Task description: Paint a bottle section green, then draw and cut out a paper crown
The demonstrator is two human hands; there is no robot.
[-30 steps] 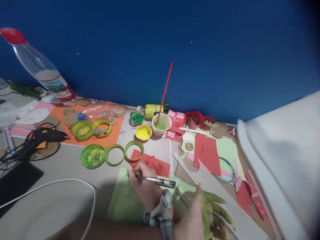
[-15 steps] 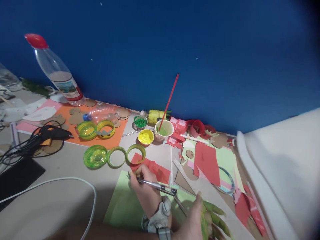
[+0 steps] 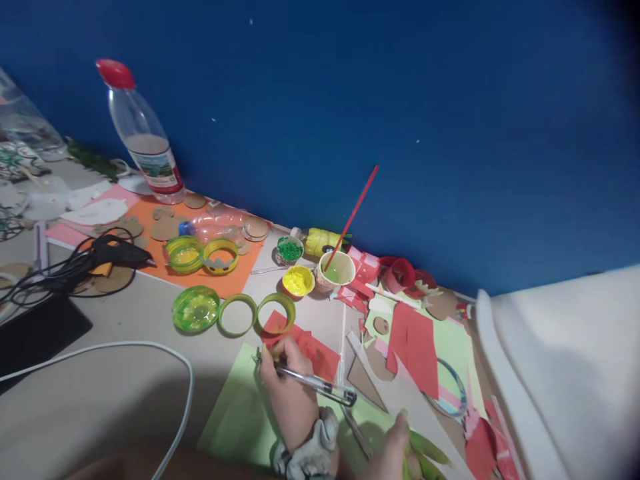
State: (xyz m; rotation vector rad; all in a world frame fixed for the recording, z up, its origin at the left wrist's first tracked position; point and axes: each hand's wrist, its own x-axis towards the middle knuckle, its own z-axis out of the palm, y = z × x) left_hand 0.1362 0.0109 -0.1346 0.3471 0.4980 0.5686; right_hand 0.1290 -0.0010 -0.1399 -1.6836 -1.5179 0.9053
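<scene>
In my right hand, a clear-barrelled pen is gripped. Its tip is at the upper left corner of a light green paper sheet, where a small dark mark shows. A grey scrunchie sits around that wrist. My left hand is at the bottom edge, partly cut off, its thumb raised apart from the fingers, which are smeared with green. Between the hands, a thin grey metal tool lies on the sheet. Red paper lies just beyond my right hand.
Green-painted rings and a green dish lie beyond the sheet. Further back are yellow and green paint cups, a paper cup with a red straw, and a tall bottle. Left: glue gun, white cable.
The view has shifted, so the bottle and cups appear further right. My left hand shows less, lower in the frame. The pen stays in my right hand with its tip near the same corner.
</scene>
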